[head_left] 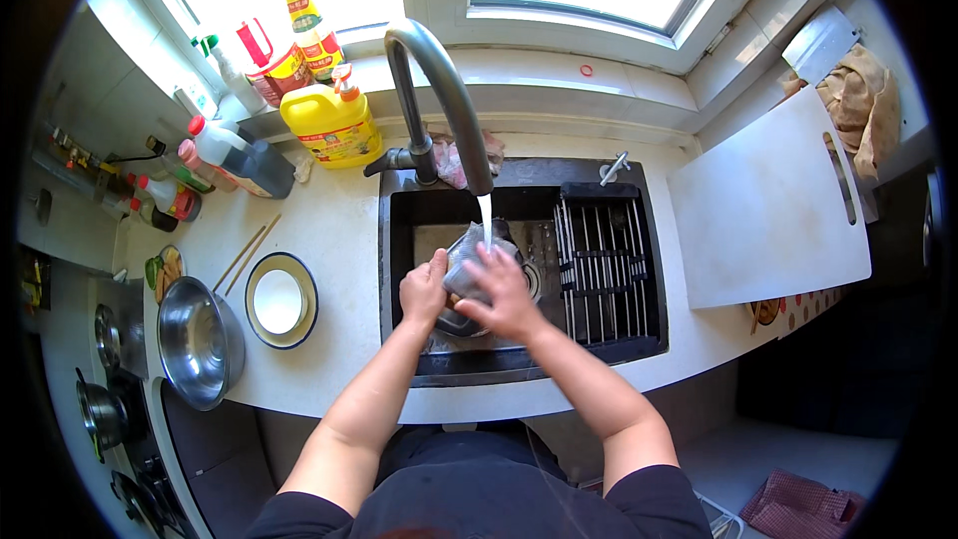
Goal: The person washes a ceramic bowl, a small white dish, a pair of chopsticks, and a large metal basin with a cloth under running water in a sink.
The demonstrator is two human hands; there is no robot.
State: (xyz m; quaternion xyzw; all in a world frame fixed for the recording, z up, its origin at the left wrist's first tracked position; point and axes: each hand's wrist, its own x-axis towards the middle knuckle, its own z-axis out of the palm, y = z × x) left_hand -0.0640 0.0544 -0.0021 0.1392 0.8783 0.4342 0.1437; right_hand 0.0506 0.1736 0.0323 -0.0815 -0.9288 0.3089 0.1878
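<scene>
Over the dark sink (404,379), my left hand (424,287) is closed at the left edge of a grey, cloth-like piece (464,258) with a fine texture. My right hand (504,294) lies across its right side, fingers stretched and slightly blurred. Water (486,220) runs from the tall curved faucet (439,70) onto the grey piece and my right fingers. Below my hands, part of a shiny rounded metal vessel (461,325) shows in the basin. My hands cover most of it, and what lies under my right palm is hidden.
A black-ended metal rack (604,269) spans the sink's right side. A large white cutting board (768,205) leans at the right. Leftward are a steel basin (200,344), stacked bowls (279,301) and chopsticks (244,258). A yellow jug (331,127) and several bottles line the back.
</scene>
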